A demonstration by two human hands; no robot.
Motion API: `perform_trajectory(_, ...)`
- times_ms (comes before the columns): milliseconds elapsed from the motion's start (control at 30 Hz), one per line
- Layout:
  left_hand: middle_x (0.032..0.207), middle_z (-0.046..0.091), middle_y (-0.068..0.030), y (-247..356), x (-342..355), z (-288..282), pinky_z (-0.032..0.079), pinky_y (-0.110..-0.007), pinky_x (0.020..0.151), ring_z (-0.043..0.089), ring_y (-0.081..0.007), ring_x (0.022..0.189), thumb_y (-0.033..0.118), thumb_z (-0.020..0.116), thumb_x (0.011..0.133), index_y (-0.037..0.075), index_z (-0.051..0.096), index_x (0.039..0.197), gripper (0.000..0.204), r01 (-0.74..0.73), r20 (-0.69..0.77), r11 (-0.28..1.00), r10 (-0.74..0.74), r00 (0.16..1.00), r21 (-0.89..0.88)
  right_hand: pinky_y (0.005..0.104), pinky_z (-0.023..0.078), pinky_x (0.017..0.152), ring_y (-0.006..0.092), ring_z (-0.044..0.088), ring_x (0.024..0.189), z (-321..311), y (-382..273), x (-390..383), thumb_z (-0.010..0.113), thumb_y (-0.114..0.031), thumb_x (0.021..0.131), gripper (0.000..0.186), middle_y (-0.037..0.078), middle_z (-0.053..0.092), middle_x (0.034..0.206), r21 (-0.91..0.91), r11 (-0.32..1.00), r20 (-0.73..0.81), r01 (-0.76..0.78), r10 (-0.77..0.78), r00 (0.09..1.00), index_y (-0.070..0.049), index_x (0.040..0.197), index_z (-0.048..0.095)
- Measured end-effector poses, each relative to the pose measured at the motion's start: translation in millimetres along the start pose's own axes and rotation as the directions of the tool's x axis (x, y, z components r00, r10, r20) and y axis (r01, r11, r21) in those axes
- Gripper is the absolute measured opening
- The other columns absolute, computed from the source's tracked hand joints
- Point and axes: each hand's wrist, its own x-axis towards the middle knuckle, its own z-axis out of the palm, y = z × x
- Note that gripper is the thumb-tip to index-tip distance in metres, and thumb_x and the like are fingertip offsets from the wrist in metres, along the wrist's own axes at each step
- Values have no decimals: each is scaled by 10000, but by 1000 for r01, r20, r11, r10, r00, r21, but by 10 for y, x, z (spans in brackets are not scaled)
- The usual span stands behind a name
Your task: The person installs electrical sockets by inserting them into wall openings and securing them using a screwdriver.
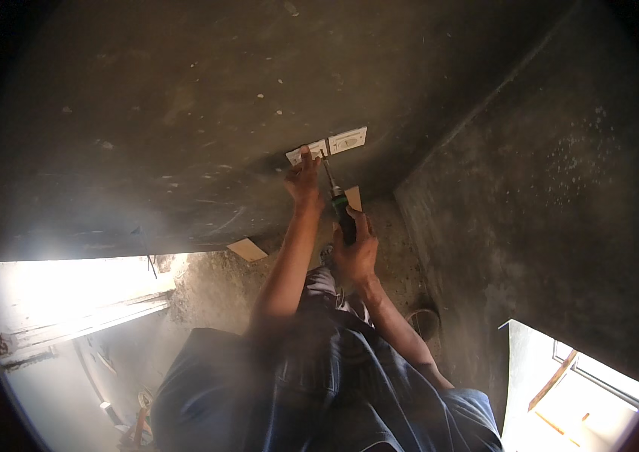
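Two white electrical wall plates sit side by side on the dark wall. My left hand reaches up to the left wall plate, its fingers stretched out against the plate's front and hiding part of it. The right wall plate is untouched by either hand. In my right hand is a screwdriver with a thick dark green and black handle, my fingers wrapped round it. Its long thin shaft points up to the right end of the left plate. Whether the tip sits in a screw is too small to tell.
A pale flat piece lies below the wall at the left, and another pale piece stands behind the screwdriver. The side wall rises at the right. Bright openings show at lower left and lower right. A round dark object lies near my right forearm.
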Motion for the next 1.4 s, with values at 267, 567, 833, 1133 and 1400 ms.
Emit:
perform_trajectory(267, 934, 654, -103, 16, -45, 40, 548, -282, 816, 638, -150, 867, 311, 698, 915, -73, 620, 906, 391, -40, -22, 999, 39, 999, -37, 284, 458, 471, 125, 561, 662, -53, 146, -25, 594, -92, 929, 288, 121, 628, 914, 776, 206, 463, -596, 455, 761, -66, 1203, 511)
perform_trajectory(567, 951, 661, -127, 35, -68, 71, 518, -307, 802, 654, -183, 902, 384, 732, 879, -93, 629, 938, 491, -10, -71, 998, 6, 997, -59, 268, 457, 456, 116, 551, 656, -89, 14, 45, 599, -117, 935, 304, 112, 619, 920, 92, 993, 96, -77, 68, 993, -80, 1221, 502)
perform_trajectory(833, 930, 662, -124, -7, -70, 47, 515, -317, 801, 657, -186, 909, 406, 730, 877, -82, 623, 906, 500, -60, -33, 998, 59, 998, -29, 218, 431, 431, 96, 547, 639, -101, 168, 19, 596, -170, 943, 268, 115, 613, 910, 774, 300, 438, -558, 382, 814, -66, 1176, 513)
perform_trajectory(1133, 955, 653, -116, 8, -30, 68, 525, -303, 809, 650, -192, 902, 355, 721, 894, -75, 620, 912, 442, -72, -54, 990, 66, 996, -125, 257, 468, 504, 114, 572, 653, -189, 17, 84, 609, -141, 917, 369, 109, 628, 878, 564, 636, 321, -526, 418, 850, -55, 1258, 497)
perform_trajectory(1400, 924, 661, -132, -36, 74, 21, 523, -302, 775, 642, -179, 876, 369, 721, 893, -108, 608, 930, 491, -126, 0, 992, 126, 992, -14, 414, 538, 780, 381, 672, 946, -110, -95, 121, 639, -73, 853, 432, 222, 641, 1020, -230, 962, 63, 147, -136, 989, -52, 1276, 553)
